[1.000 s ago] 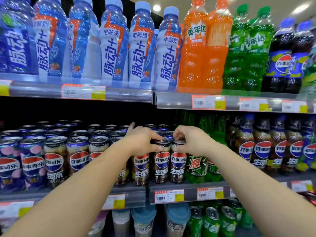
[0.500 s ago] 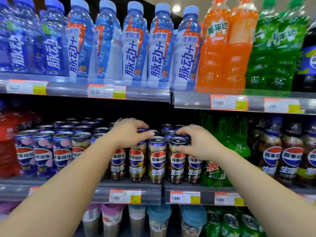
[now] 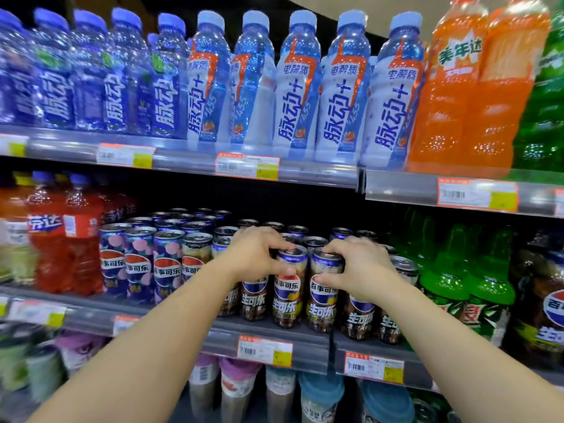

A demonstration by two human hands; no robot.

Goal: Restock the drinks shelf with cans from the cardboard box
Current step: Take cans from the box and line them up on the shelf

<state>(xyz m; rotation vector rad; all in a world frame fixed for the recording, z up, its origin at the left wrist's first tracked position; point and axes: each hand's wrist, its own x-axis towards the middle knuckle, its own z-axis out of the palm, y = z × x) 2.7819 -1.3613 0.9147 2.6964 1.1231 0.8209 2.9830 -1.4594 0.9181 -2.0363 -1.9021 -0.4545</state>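
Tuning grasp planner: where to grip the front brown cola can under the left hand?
Pinch the top rim of the can from above and in front, as the left hand does. It stands upright; neighbouring cans crowd its sides, leaving only top and front free.

Tiered store shelving (image 3: 189, 161), price tags (image 3: 247, 166) on edges; pale ceiling (image 3: 366, 10) above.
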